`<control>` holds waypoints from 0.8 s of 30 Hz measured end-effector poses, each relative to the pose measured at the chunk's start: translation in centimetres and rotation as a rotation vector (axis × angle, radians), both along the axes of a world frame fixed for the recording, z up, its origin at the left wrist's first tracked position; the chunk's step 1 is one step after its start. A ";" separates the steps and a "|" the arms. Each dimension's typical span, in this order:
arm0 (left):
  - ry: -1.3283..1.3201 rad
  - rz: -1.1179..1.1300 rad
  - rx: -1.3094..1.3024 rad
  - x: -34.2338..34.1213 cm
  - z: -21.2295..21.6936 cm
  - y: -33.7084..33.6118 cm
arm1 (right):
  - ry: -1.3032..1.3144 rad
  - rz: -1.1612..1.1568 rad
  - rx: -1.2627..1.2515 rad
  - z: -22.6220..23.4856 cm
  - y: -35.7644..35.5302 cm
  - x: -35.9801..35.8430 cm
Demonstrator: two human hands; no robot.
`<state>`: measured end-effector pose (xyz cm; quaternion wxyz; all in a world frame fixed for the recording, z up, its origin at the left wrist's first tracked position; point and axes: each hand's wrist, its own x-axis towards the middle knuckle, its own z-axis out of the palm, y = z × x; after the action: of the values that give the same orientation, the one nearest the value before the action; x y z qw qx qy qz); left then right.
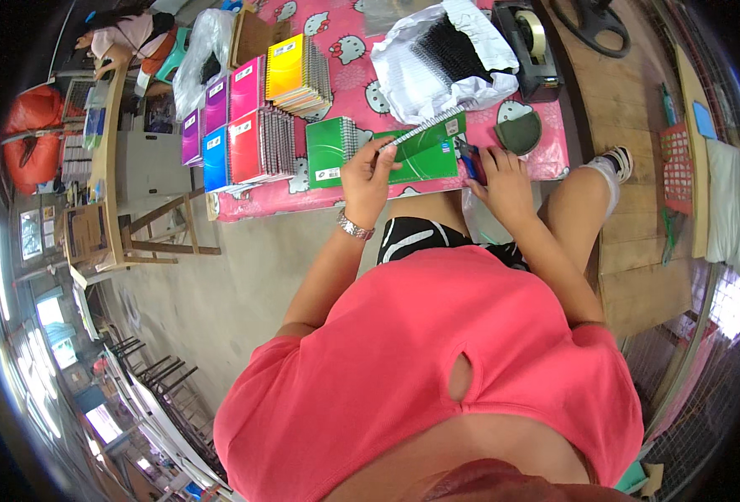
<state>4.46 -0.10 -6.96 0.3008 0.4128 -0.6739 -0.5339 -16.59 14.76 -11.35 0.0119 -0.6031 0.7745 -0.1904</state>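
My left hand (367,180) is closed on the spiral-bound edge of a green notebook (429,165), thumb and fingers near the lower end of the white coil. The notebook lies at the front edge of the table with its cover tilted up along the coil. Pliers with blue and red handles (472,164) are in my right hand (504,184), by the notebook's right side; my fingers partly hide them. Left of the held notebook lies a short stack of green notebooks (326,151). A dark green rounded pouch (518,133) rests just beyond my right hand.
Stacks of yellow (288,69), red (246,144), blue (215,149), magenta (248,84) and purple notebooks (216,102) stand at the left on the pink patterned tabletop (345,50). Crumpled white paper (399,79) holds black binding coils (458,54). A tape dispenser (531,58) stands at the right edge.
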 end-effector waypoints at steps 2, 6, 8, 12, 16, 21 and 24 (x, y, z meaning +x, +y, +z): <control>0.266 0.051 -0.069 -1.2 0.6 0.8 | 0.053 0.010 -0.036 -0.1 -0.1 -0.2; 0.133 -0.016 -0.049 -0.3 -0.3 0.3 | -0.277 -0.073 -0.098 1.6 0.1 -0.7; 0.110 -0.008 -0.024 -0.1 -0.6 0.2 | -0.560 -0.148 -0.345 3.0 0.2 0.0; 0.168 0.043 -0.012 -0.6 -0.9 0.5 | -0.535 0.128 -0.436 7.3 -0.5 2.8; 0.105 -0.001 -0.118 -0.3 -1.3 0.5 | -0.375 0.291 -0.371 7.8 -1.8 4.4; 0.067 0.004 -0.242 -0.3 -0.3 0.8 | -0.247 0.310 -0.280 8.5 -1.9 4.9; -0.048 -0.002 -0.394 0.0 0.0 0.9 | -1.097 0.179 0.220 9.7 -2.0 4.9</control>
<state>4.47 0.85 -6.91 0.3589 0.3578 -0.7729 -0.3819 -11.69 12.79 -1.66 0.4912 -0.4745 0.6161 -0.3924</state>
